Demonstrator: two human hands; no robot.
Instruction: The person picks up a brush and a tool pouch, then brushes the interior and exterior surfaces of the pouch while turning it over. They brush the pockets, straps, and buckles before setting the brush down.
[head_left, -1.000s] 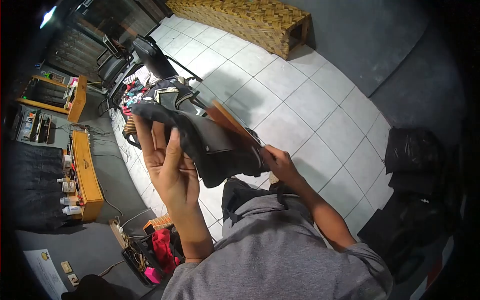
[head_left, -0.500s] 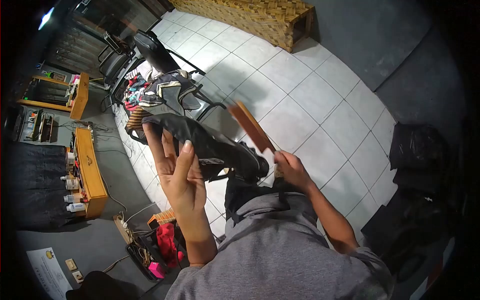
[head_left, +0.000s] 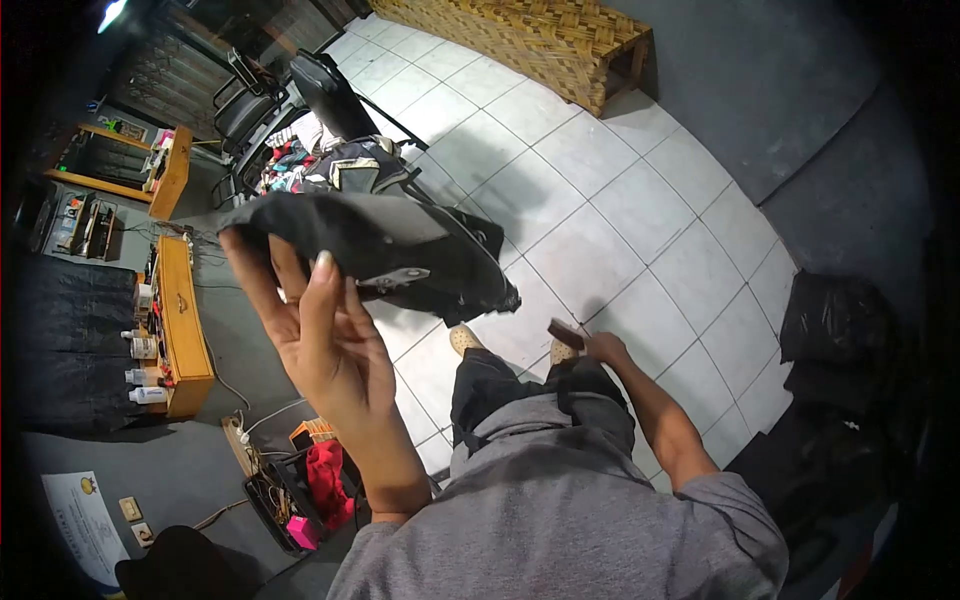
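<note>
My left hand point(head_left: 335, 345) is raised at the left, fingers hooked under one end of a black cloth item point(head_left: 350, 225). The item has a grey panel and a small white mark, and it stretches out to the right in the air. Its exact kind I cannot make out. Lower, above my right foot, my right hand point(head_left: 605, 348) is closed around the handle of a brush point(head_left: 567, 333). The brush is seen nearly end-on, so its bristles hardly show.
Clothes point(head_left: 345, 165) are heaped on a black chair point(head_left: 325, 85). A wooden drawer shelf point(head_left: 185, 320) with bottles is on the left wall, above a box point(head_left: 270, 510) with a red cloth. A woven bench point(head_left: 540, 45) stands at the back, black bags point(head_left: 835, 320) at the right.
The black cloth has swung up and outward, with my left hand shifting left. My right hand has lowered a little, and the brush has turned from upright to nearly end-on.
</note>
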